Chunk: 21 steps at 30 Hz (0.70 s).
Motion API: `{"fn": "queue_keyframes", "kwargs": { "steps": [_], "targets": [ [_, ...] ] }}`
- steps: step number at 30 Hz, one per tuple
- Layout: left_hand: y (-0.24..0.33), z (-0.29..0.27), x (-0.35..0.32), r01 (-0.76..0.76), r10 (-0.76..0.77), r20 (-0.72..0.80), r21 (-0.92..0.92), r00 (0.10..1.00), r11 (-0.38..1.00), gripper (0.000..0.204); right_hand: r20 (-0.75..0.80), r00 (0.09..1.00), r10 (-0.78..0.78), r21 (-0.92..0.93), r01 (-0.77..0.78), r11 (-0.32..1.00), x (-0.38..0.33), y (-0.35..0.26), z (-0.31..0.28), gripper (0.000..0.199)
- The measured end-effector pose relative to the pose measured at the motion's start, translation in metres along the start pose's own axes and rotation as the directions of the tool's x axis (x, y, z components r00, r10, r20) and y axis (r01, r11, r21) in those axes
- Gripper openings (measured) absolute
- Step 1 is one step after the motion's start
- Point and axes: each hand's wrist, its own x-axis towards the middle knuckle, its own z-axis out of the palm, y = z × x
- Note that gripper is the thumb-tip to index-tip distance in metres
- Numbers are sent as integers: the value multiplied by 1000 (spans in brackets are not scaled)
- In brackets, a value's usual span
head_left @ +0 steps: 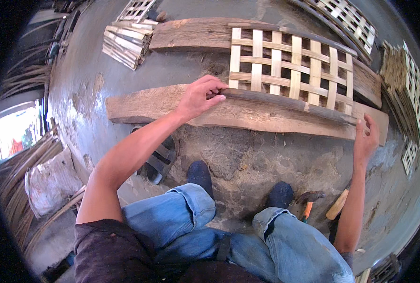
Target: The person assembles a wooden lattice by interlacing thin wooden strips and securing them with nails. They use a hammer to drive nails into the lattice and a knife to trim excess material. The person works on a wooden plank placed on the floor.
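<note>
A woven lattice panel [295, 63] of pale flat strips, bamboo by its look, has dark rods along its near and far edges. It rests across two thick wooden beams. My left hand [202, 98] is closed around the left end of the near rod [271, 97], thumb on the near side. At that rod's right end is my right hand [366, 141], its thumb and bent fingers closed about the tip. Part of the right fingers' grip is hidden. The near beam [148, 104] lies under the panel's near edge, and the far beam [191, 35] supports its far side.
A stack of lattice panels [410, 94] stands at the right, with another panel [346, 21] at the far right. Cut strips [125, 45] are piled far left. Sandals [158, 160], a hammer-like tool [310, 200] and a wooden handle [337, 204] lie near my feet.
</note>
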Motion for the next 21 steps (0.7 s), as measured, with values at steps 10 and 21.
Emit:
{"fn": "queue_keyframes", "kwargs": {
  "steps": [10,21],
  "targets": [
    [-9,6,5,-30,29,-8,-104,1000,994,31,271,620,-736,137,732,668,-20,-104,53,34],
    [-30,-13,-7,-138,127,-148,-71,981,988,39,342,637,-691,97,707,700,-22,-111,59,31]
  ]
}}
